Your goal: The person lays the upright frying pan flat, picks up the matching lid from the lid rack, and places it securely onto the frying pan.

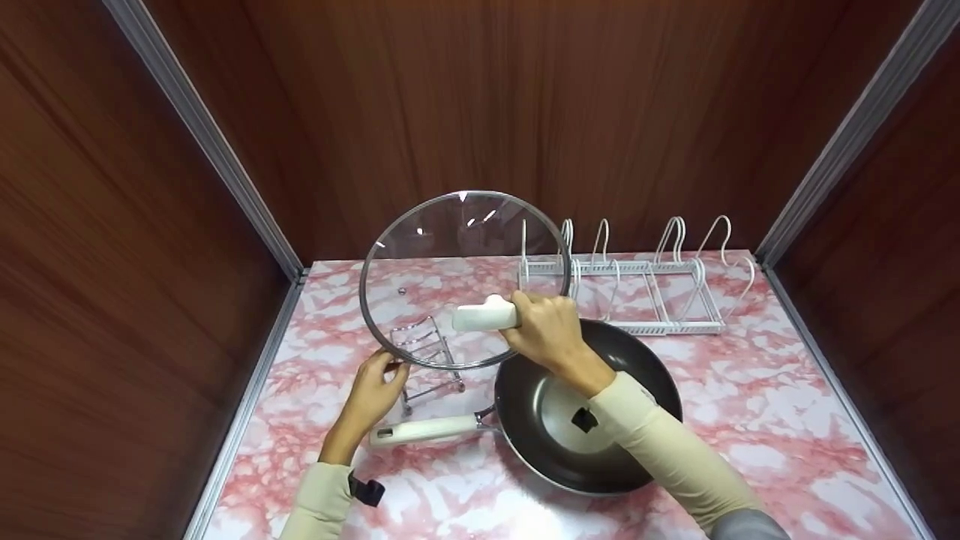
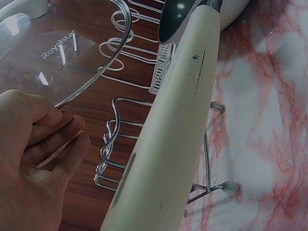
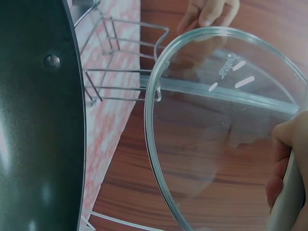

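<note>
A round glass pot lid (image 1: 420, 232) with a metal rim is held up above the table. My right hand (image 1: 551, 334) grips its white handle (image 1: 480, 317), also seen in the right wrist view at the right edge. My left hand (image 1: 379, 386) pinches the rim at the lower left, thumb and fingertips meeting there in the left wrist view. Behind the lid stands a small chrome wire rack (image 2: 110, 144). A dark frying pan (image 1: 540, 457) with a cream handle (image 1: 431, 430) sits upright on the table, partly hidden by my right forearm.
A long white wire rack (image 1: 637, 328) with upright loops stands at the back right. The pink-and-white marbled table (image 1: 772, 420) is bounded by brown wood-grain walls (image 1: 480, 112) at the back and both sides. The pan's handle points left, near my left wrist.
</note>
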Motion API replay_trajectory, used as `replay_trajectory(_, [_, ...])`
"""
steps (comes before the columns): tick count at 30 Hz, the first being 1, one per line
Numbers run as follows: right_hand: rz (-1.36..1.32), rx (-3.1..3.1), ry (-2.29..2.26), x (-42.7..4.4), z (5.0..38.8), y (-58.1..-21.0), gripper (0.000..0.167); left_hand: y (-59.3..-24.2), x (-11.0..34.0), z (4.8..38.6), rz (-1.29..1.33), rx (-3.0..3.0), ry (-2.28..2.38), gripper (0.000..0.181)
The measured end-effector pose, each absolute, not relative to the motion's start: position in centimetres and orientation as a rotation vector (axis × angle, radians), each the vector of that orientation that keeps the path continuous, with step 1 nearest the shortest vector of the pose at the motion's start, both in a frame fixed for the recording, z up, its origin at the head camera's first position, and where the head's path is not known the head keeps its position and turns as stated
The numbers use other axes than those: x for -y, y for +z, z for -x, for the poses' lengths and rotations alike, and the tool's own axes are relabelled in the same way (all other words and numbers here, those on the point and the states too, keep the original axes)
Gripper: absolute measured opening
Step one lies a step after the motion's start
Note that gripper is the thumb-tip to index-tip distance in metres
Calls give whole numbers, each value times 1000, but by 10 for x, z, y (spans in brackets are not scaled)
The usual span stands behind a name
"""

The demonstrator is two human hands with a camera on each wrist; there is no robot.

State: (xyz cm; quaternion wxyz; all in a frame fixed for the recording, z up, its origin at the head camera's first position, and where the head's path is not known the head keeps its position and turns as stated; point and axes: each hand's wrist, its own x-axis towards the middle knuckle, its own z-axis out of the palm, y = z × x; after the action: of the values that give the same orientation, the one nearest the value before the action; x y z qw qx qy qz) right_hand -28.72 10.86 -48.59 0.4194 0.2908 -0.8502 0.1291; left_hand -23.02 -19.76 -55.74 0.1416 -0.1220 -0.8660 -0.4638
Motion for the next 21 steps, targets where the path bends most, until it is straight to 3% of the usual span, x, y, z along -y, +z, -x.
replay_trajectory(21, [-709,2147,338,-128,272,-484,35,-551,187,218,430,2511,-1388,16])
